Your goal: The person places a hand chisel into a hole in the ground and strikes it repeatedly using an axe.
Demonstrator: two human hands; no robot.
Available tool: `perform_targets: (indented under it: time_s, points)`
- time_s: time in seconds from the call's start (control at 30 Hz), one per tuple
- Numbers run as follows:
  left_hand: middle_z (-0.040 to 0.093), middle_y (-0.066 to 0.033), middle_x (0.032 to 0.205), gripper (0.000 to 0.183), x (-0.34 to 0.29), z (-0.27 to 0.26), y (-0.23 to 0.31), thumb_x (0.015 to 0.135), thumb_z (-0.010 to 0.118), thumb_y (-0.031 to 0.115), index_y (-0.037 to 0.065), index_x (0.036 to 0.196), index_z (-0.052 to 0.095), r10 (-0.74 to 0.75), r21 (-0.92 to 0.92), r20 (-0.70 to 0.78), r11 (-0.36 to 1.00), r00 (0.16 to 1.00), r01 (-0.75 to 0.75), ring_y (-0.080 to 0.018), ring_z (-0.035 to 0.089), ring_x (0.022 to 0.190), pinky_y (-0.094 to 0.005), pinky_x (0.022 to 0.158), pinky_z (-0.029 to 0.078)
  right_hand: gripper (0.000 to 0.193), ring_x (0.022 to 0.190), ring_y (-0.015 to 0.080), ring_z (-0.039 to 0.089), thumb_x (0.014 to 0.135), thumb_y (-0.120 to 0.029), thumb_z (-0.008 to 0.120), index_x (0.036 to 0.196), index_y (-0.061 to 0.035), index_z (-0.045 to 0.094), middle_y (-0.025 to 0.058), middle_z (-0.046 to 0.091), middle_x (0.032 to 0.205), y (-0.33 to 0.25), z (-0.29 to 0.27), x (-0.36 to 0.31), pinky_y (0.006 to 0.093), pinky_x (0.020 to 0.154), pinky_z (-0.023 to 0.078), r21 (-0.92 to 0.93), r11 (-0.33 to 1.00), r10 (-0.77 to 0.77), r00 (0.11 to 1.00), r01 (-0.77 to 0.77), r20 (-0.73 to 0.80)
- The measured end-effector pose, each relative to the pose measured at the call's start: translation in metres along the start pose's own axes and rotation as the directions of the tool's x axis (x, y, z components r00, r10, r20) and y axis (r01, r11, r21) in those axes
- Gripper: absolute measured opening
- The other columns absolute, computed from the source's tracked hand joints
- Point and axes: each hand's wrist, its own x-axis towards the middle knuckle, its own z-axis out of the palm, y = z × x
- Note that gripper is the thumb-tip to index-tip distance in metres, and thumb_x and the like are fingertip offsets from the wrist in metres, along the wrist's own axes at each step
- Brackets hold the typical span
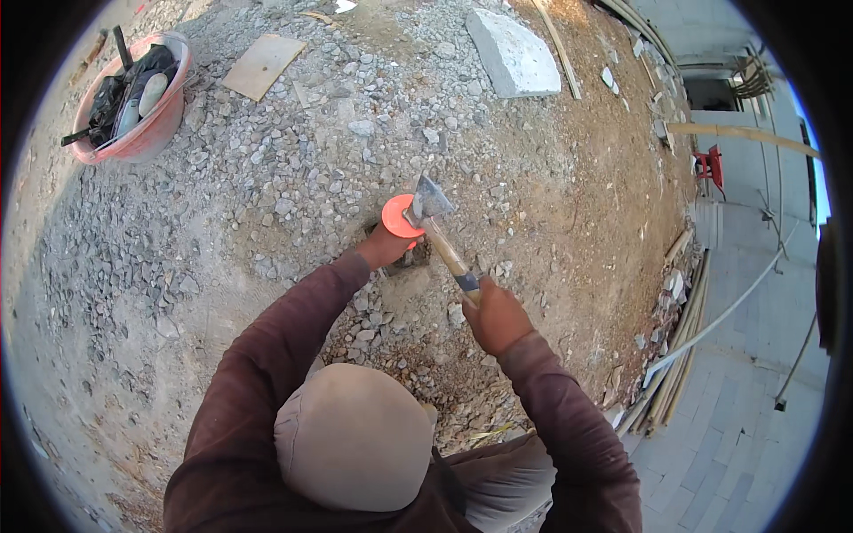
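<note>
My left hand (383,248) is wrapped round the grip of a chisel (400,214) just under its round orange hand guard. The chisel points down at a small hollow (410,274) in the gravelly ground; its tip is hard to make out. In my right hand (499,318) is a hammer, gripped near the end of its wooden handle (449,253), where dark tape is wound. The grey metal hammer head (430,199) lies over the right part of the orange guard and hides the chisel's top. Whether they touch, I cannot tell.
A pink tub (169,126) with tools and dark bags stands at the far left. Beyond the hollow lie a flat board (264,67) and a pale concrete slab (514,55). Bamboo poles (680,351) line the right side beside a block wall (711,426); a red chair (711,166) stands farther off.
</note>
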Motion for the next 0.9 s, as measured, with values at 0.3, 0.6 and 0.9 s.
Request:
perform_targets:
  time_s: [0.3,0.6,0.9]
  points:
    - [0.059,-0.0089,0.103,0.027,-0.085,0.052,-0.024,0.081,0.066,0.008,0.005,0.106,0.058,0.352,0.551,0.442,0.619,0.825,-0.559,-0.0249,0.059,0.097,-0.0368,0.082,0.048,0.023,0.069,0.0413,0.062,0.090,-0.021,0.062,0.097,0.0005,0.055,0.0222,0.062,0.072,-0.019,-0.044,-0.058,0.0479,0.061,0.047,0.322,0.946,0.008,0.995,0.024,-0.097]
    - [0.061,-0.0089,0.113,0.029,-0.030,-0.013,-0.011,0.086,0.062,0.008,0.005,0.115,0.057,0.327,0.401,0.087,0.853,0.941,-0.333,-0.0225,0.057,0.106,-0.0354,0.091,0.046,0.015,0.056,0.0113,0.048,0.092,-0.014,0.062,0.094,-0.0004,0.058,0.0064,0.051,0.061,0.005,-0.043,-0.070,0.0306,0.052,0.039,0.664,0.747,0.175,0.974,-0.038,-0.142]
    - [0.061,-0.0098,0.113,0.028,-0.023,-0.005,-0.021,0.088,0.058,0.008,0.005,0.116,0.056,0.068,0.409,0.030,0.910,0.997,-0.074,-0.0219,0.057,0.102,-0.0361,0.090,0.046,0.024,0.055,0.0085,0.051,0.100,-0.024,0.051,0.094,-0.0008,0.051,0.0053,0.054,0.072,-0.058,-0.147,-0.068,0.0228,0.050,0.044,0.459,0.665,0.018,0.602,0.589,-0.798]
